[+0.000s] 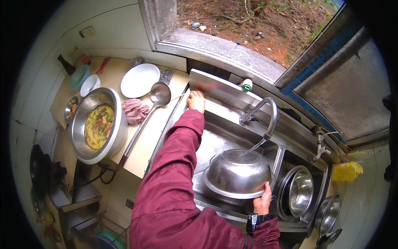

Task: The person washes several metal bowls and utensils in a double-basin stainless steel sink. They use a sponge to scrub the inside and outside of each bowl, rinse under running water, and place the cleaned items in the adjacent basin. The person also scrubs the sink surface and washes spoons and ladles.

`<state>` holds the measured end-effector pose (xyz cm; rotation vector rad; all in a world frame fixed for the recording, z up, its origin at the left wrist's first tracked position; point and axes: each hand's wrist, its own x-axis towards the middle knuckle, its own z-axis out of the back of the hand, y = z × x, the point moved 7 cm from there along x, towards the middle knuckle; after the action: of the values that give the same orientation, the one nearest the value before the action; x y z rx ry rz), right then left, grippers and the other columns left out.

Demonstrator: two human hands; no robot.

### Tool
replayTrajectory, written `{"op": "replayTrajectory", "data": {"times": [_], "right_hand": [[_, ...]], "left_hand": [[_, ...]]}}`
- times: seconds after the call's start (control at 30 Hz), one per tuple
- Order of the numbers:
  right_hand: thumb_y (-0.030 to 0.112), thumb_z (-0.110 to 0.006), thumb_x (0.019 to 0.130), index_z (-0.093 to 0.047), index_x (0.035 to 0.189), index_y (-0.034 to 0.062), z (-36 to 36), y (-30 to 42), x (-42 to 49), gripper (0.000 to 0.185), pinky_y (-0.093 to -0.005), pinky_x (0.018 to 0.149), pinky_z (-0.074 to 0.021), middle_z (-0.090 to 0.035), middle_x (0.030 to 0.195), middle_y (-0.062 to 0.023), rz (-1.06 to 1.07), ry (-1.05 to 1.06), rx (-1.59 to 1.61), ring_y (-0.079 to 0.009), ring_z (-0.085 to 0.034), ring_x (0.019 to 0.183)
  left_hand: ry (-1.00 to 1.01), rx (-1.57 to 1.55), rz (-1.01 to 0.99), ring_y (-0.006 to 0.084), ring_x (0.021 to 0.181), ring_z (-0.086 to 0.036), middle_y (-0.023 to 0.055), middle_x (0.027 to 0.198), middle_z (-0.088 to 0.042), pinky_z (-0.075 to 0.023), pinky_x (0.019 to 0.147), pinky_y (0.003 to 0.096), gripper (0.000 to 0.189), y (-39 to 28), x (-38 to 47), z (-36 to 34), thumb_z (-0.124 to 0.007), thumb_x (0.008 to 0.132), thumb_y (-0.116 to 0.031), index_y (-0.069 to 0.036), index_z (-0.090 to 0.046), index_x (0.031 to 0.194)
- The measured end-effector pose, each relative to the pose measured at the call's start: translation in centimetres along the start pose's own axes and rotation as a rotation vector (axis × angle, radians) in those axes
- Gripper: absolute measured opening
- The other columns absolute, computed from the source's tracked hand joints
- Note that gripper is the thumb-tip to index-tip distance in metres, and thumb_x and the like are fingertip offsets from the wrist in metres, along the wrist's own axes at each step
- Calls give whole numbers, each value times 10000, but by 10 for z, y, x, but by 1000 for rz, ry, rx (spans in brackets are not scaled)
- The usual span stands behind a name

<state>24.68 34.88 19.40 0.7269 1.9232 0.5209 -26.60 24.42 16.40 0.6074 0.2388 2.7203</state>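
Observation:
My right hand (263, 199) grips the rim of an upside-down stainless steel basin (238, 174) in the left bowl of the sink (214, 133). Water runs from the curved faucet (271, 121) onto the basin's upturned base. My left hand (196, 100) reaches to the sink's back left corner, its fingers bent downward. A thin stick (178, 97), perhaps a chopstick, lies on the counter just left of that hand. What those fingers hold, if anything, is hidden.
On the left counter stand a steel pot of yellow soup (99, 126), a ladle (160, 95), a pink cloth (135, 111) and a white plate (140, 80). More steel basins (301, 191) fill the right sink bowl. A yellow jug (346, 171) stands at the right.

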Motion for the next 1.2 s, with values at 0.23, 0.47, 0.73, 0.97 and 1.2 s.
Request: {"op": "replayTrajectory", "data": {"times": [0.23, 0.47, 0.73, 0.97, 1.2], "right_hand": [[216, -532, 921, -608, 969, 65, -12, -2, -4, 176, -312, 881, -446, -641, 991, -32, 55, 38, 31, -163, -587, 932], [201, -578, 897, -617, 943, 67, -17, 1, -5, 147, -282, 862, -451, -641, 936, -17, 70, 12, 76, -142, -589, 886], [189, -572, 904, -587, 1003, 20, -23, 5, 2, 196, -298, 810, -469, -619, 962, -48, 161, 13, -1, -159, -587, 877], [227, -598, 897, -596, 1005, 44, -37, 1, 9, 212, -261, 783, -482, -619, 951, -20, 193, 124, -63, -126, -589, 857], [269, -593, 904, -610, 903, 76, -23, -1, 14, 193, -226, 590, -410, -577, 749, 32, 272, 226, -433, -68, -506, 642]], "left_hand": [[-15, -758, -475, 300, 876, -549, 114, 909, -528, -486, 700, 417, 186, -76, -57, 62, -534, 754, -99, -92, -541, 940], [142, -925, -984, 279, 953, -541, 94, 929, -576, -473, 740, 406, 330, -103, -106, 89, -512, 794, -118, -143, -559, 1119], [131, -743, -494, 338, 927, -546, 124, 1030, -563, -480, 800, 404, 527, -18, -70, 49, -523, 720, 41, -112, -505, 1223], [517, -1854, -683, 298, 1204, -450, 177, 1221, -512, -414, 960, 381, 442, -59, -179, 162, -548, 825, -33, -74, -490, 1261], [542, -1830, -762, 259, 1105, -505, 134, 1167, -550, -385, 960, 355, 323, -115, -192, 212, -515, 882, -112, -28, -521, 1193]]}}
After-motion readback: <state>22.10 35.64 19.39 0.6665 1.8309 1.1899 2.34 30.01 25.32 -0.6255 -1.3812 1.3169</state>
